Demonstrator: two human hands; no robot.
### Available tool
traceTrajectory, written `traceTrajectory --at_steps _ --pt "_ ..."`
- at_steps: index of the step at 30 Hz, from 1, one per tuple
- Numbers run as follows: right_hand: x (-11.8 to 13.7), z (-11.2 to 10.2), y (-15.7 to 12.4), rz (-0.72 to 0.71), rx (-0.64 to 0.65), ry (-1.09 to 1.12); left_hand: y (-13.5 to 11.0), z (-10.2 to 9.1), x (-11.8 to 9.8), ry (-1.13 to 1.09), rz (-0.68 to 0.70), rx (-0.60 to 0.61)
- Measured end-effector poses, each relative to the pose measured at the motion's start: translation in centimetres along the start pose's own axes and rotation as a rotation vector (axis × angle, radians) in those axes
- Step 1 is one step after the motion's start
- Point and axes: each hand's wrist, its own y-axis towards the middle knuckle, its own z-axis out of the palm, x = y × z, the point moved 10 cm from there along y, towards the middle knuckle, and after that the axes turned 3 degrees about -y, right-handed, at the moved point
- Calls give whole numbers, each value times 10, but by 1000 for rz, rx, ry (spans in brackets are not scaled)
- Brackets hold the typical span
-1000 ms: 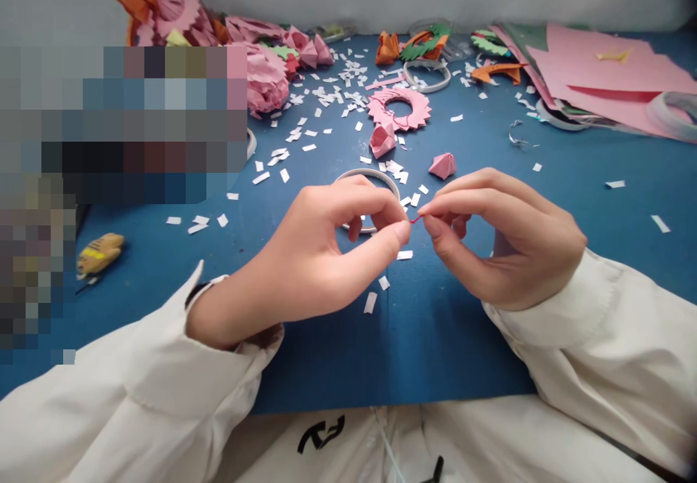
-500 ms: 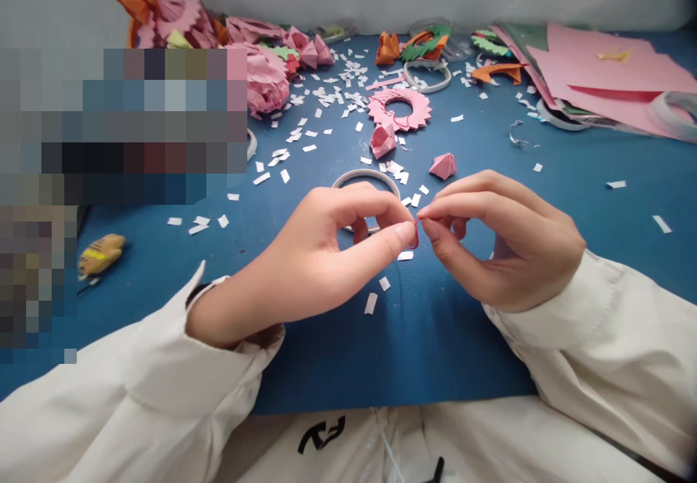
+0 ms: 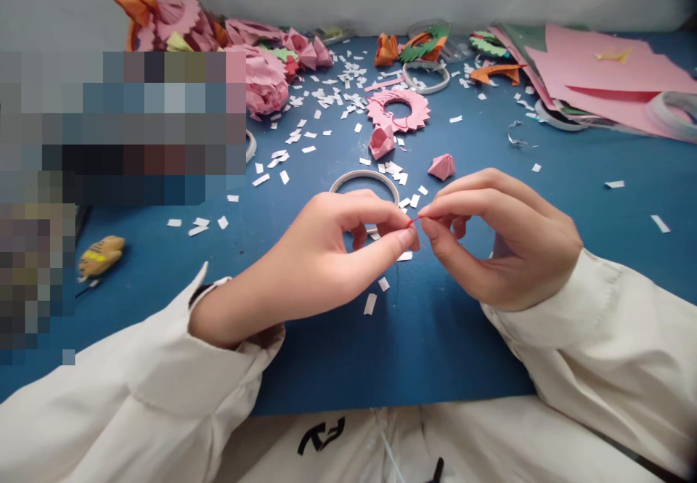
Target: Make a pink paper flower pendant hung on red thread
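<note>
Head view: strip (image 3: 414,219) held above table (image 3: 392,352), near front edge.
Left hand (image 3: 321,265): pinched on strip.
Right hand (image 3: 501,240): pinched on strip too.
Care: probably keep both pinches close, firm.

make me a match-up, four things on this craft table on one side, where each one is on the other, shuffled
1 red sliver
2 white tape ring
3 pink toothed ring
4 pink paper sheets

a far right of the table
b just behind the left hand
c pinched between left hand and right hand
d mid-table, among white scraps

Pairs: 1-c, 2-b, 3-d, 4-a
</note>
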Motion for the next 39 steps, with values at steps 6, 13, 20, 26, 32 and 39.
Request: traceTrajectory --at_steps 6,13,20,26,32,39 --pt "-1 0 -1 0 -1 -7 0 0 0 10 -6 15" --pt "-3 -2 -1 14 -24 -26 -1 0 1 32 -15 12" --pt "-2 -3 -2 5 -48 -50 -2 1 0 40 2 12" --pt "-8 -2 -1 39 -42 -73 -2 -3 -4 -80 16 4" --pt "-14 3 -1 34 -19 -142 -5 -4 0 -278 -15 1" --pt "-4 12 -6 -7 71 -77 -7 -28 7 -99 -16 -307"
